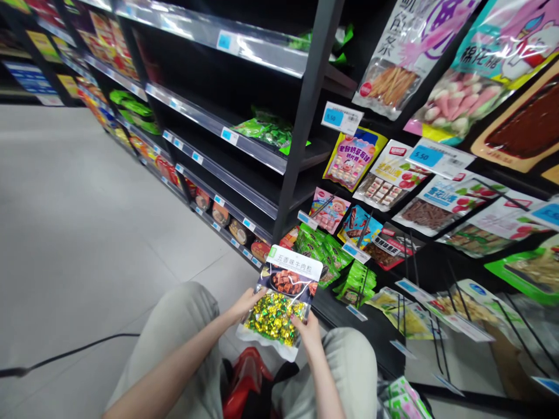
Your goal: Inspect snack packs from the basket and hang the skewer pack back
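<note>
Between my knees I hold up a flat snack bag (279, 299) with a white top, a picture of meat cubes and a clear window of gold and green wrapped pieces. My left hand (248, 304) grips its left edge. On the lower right side, my right hand (308, 329) pinches it, thumb on the front. Just beyond the bag, green snack packets (321, 253) sit at the bottom of the rack. More green packets (357, 283) hang to their right.
Hanging snack pouches (384, 174) on hooks with price tags fill the right. Bare metal hooks (439, 343) stick out low right. Dark shelves (227, 163) run leftward, one with a green bag (268, 132). A red object (248, 372) lies between my legs; a black cable (70, 352) crosses the floor.
</note>
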`<state>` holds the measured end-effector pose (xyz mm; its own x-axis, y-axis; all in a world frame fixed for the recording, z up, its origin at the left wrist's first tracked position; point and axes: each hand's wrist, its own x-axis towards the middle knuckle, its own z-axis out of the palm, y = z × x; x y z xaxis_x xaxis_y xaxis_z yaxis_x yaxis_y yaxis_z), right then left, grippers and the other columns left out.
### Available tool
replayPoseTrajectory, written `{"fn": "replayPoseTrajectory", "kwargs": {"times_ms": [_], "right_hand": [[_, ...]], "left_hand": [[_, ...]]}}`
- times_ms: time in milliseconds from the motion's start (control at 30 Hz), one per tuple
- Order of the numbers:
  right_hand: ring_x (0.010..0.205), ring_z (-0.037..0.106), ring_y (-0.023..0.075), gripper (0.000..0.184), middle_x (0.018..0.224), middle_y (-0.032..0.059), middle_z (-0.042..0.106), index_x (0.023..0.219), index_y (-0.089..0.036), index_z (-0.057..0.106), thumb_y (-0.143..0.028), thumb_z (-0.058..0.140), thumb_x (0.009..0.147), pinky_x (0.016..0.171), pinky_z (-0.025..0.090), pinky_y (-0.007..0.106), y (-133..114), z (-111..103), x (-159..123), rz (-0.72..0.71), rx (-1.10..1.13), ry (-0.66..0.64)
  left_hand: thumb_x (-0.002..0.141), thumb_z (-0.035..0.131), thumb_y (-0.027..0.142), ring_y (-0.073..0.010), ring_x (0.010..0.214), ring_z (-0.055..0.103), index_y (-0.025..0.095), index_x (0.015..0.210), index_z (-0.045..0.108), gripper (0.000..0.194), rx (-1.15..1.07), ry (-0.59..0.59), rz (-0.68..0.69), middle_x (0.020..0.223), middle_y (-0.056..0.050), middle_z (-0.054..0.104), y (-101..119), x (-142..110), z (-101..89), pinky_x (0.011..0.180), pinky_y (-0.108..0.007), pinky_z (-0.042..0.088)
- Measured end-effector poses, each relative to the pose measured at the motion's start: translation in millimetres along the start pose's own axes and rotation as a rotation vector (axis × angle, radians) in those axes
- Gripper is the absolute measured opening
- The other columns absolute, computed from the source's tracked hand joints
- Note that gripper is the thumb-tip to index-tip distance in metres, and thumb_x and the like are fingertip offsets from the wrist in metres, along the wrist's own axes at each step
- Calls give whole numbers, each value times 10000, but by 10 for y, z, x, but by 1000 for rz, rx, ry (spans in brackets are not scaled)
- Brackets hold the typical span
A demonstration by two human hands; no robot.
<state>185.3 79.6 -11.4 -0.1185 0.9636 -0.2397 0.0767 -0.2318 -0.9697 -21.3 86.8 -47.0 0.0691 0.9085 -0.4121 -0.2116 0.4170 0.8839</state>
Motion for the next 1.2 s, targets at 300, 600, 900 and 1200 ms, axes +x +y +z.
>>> {"fn": "replayPoseTrajectory", "kwargs": {"times_ms": [300,600,900,1200], "right_hand": [[681,608,210,350,772,64,669,828,-147,571,-342,690,564,646,467,310,25,-5,6,-6,-12,-4],[642,614,207,430,761,66,664,865,-148,538,-417,687,565,613,478,310,204,-12,52,18,33,3],[639,616,209,426,757,64,663,861,-148,544,-419,688,566,618,485,321,221,-14,59,4,47,0],[770,594,207,359,840,61,657,896,-153,574,-425,603,662,731,447,325,257,-28,75,-22,84,41]], "left_hand": [[648,547,585,-269,766,625,66,809,627,549,-1,-1,-6,733,-119,678,83,-56,25,704,-327,484],[661,543,576,-269,800,622,77,830,620,532,-8,6,-2,757,-118,679,37,-28,21,711,-324,487],[663,551,564,-249,740,627,79,851,614,524,-13,-4,-4,764,-108,680,78,-43,28,736,-331,479],[613,580,591,-282,798,610,82,846,619,561,-51,-14,-26,761,-115,678,9,-19,12,724,-344,466]]}}
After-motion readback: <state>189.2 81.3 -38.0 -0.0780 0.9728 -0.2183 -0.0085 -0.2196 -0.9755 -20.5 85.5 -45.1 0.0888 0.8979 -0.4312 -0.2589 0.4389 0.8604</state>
